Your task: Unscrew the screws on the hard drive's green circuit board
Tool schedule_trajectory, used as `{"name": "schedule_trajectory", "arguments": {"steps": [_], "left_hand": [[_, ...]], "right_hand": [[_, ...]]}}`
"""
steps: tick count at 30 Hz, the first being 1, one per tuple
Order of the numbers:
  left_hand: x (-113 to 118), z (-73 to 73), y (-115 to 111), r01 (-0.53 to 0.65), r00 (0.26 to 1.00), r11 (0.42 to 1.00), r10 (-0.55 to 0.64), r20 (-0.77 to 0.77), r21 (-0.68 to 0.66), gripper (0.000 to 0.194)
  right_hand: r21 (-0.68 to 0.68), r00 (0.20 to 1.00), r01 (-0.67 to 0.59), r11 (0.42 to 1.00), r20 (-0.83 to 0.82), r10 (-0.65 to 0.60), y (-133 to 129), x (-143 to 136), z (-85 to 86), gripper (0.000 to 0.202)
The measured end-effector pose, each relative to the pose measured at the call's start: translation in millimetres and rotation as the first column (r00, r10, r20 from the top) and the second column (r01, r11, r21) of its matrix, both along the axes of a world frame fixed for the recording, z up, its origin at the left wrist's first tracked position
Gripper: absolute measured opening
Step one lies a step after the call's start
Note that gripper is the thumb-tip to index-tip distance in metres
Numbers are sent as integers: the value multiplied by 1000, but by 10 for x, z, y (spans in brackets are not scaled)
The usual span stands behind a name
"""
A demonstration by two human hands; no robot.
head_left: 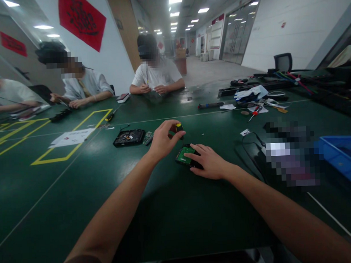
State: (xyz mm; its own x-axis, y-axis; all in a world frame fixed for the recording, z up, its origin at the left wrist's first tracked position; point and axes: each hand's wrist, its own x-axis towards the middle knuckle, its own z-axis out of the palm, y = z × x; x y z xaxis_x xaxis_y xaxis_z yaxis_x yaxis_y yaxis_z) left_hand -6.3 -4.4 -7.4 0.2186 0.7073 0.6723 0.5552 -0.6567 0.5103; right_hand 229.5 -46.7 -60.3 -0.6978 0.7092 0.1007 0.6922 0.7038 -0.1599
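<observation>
A hard drive [184,155], green circuit board facing up, lies on the dark green table [202,223] directly in front of the wearer, held at its right part by the right hand [207,161]. That hand is partly spread, palm down, its thumb by the near edge, one finger across the board and the others toward the far edge. Above and just beyond the drive, the left hand [164,139] curls around a black-and-yellow handle [179,126], thumb and fingers closed on it; what lies at the handle's lower end cannot be made out, nor whether it touches the drive. Good handling here looks like a matter of steadiness — the drive kept flat under light, even pressure at its edges, fingers off the fine parts of the board, and the handle lined up squarely before any force goes through it, so that nothing slips across the green surface. To the left sit an opened drive casing [129,137] and, just beside it, a loose circuit board [148,138]. Farther left are a printed sheet [72,138] and a yellow-and-black screwdriver [111,115]; to the right, a thin black cable [248,155], a red-handled screwdriver [255,112] and a blue bin [343,157]. Across the table, a person in a white shirt [158,72] works with both hands raised.
</observation>
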Motion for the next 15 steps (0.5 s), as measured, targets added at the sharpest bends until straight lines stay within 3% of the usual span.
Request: {"name": "schedule_trajectory", "arguments": {"steps": [8,15], "left_hand": [[-10,10,-15,83,995,996,-84,-54,-16,45],[-7,15,-26,84,996,996,-84,-35,0,35]], "right_hand": [[0,1000,-5,1000,-11,5,7,2,-18,68],[15,1000,-5,1000,-12,6,-5,1,-20,68]]}}
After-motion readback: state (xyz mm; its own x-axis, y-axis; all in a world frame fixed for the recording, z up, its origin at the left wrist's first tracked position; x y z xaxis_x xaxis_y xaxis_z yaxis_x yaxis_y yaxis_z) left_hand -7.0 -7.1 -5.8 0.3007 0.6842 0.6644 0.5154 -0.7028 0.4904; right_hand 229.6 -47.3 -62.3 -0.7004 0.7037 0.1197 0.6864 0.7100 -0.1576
